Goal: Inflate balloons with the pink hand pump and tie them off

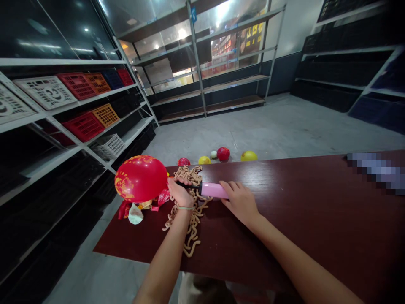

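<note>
A pink balloon pump [215, 190] with a black nozzle end lies level between my hands, above the dark red table [284, 219]. My right hand [239, 202] is wrapped round its pink barrel. At the black end, my left hand [181, 193] is closed, its fingers partly hidden. A red balloon [141, 179] with yellow print, inflated, sits at the nozzle just left of that hand. Beneath the left wrist runs a heap of tan, worm-like strands [191, 245]. Several limp balloons lie under the red one, among them a pale green balloon [136, 214].
Beyond the table's far edge, inflated balloons rest on the floor, including a red one [223, 153] and a yellow one [249, 156]. Shelving with plastic crates [84, 125] stands at left, and a metal rack [202, 93] at the back. A pixelated object [376, 169] lies at right.
</note>
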Demonstrator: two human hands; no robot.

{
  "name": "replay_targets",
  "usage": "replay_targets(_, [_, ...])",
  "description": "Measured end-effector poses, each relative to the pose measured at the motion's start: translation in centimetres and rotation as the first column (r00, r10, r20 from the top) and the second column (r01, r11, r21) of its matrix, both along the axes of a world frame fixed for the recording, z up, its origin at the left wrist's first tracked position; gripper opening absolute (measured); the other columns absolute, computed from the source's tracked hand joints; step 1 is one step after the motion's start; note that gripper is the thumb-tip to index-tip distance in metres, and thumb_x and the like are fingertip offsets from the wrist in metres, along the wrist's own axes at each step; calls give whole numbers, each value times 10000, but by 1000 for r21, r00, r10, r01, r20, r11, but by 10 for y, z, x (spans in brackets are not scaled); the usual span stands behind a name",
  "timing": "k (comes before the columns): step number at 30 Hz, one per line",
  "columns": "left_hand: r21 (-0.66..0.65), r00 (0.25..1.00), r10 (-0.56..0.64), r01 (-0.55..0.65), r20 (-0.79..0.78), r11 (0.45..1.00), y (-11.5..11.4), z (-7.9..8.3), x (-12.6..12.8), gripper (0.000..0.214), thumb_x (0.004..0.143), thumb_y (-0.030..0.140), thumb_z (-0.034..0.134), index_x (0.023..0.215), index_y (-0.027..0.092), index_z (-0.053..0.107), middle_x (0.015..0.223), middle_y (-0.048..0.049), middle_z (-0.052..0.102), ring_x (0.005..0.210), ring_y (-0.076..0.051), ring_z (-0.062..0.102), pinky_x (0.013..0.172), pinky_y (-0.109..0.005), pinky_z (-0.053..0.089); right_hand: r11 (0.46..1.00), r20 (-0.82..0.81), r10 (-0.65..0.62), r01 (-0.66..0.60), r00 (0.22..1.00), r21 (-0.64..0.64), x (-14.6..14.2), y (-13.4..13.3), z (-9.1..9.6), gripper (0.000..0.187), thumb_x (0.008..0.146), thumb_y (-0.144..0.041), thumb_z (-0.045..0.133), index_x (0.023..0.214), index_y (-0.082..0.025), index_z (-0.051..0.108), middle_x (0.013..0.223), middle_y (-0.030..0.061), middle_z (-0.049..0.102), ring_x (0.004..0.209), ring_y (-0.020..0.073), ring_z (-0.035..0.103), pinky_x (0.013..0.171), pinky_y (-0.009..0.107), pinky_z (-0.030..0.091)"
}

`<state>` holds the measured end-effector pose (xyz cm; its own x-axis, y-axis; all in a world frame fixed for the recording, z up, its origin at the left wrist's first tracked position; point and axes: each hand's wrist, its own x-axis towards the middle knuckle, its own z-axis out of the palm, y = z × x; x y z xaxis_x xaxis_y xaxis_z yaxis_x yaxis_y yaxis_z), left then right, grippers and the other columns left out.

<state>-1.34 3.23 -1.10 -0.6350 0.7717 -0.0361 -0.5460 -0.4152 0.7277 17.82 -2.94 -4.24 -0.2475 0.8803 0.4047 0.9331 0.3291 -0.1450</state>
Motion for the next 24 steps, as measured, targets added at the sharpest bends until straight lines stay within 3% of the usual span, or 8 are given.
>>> replay_targets(3, [-5, 998, -46, 46, -32, 999, -4, -3, 15, 197, 891, 342, 462, 767, 215, 377, 564, 74, 404, 429, -85, 408, 471, -223, 364, 999, -13, 39, -39, 999, 6, -4, -2, -2, 495, 889, -314, 584, 1364, -220, 480, 1139, 101, 635, 992, 247, 532, 763, 334, 370])
replay_targets(6, [-15, 996, -57, 56, -62, 998, -3, -3, 14, 222, 891, 369, 468, 760, 209, 385, 559, 73, 415, 430, -85, 421, 482, -227, 380, 997, -13, 82, -82, 997, -9, 1, 1, -1, 484, 889, -298, 586, 1355, -217, 481, 1149, 90, 636, 998, 237, 534, 766, 324, 379])
replay_targets(14, [30, 998, 63, -63, 12, 998, 7, 5, -32, 153, 863, 315, 467, 813, 229, 350, 563, 82, 405, 443, -88, 421, 495, -222, 364, 998, -27, 7, -6, 1000, 55, 35, 15, 3, 458, 871, -224, 571, 1323, -252, 504, 1237, 73, 605, 1100, 255, 493, 834, 338, 357])
replay_targets(17, [19, 996, 88, -88, 8, 996, 9, 4, -39, 199, 840, 346, 487, 804, 234, 327, 570, 91, 373, 431, -79, 401, 483, -209, 339, 998, -20, 45, -44, 999, 38, 36, 15, 2, 469, 872, -240, 571, 1336, -233, 506, 1217, 80, 613, 1085, 253, 500, 831, 338, 362])
replay_targets(21, [-21, 994, 101, -100, 42, 995, 2, 4, -23, 142, 856, 308, 451, 799, 229, 349, 567, 84, 365, 423, -79, 369, 456, -210, 306, 993, 3, 117, -117, 993, 22, 21, 7, 2, 506, 887, -319, 578, 1374, -209, 493, 1144, 88, 635, 1008, 245, 527, 793, 338, 371])
replay_targets(24, [-3, 999, 38, -38, 24, 999, -6, 5, -1, 115, 873, 287, 433, 799, 226, 370, 563, 75, 382, 431, -90, 380, 455, -224, 313, 994, -6, 106, -106, 994, 21, 7, 0, 1, 536, 907, -372, 565, 1410, -216, 464, 1133, 90, 638, 985, 241, 539, 772, 334, 377])
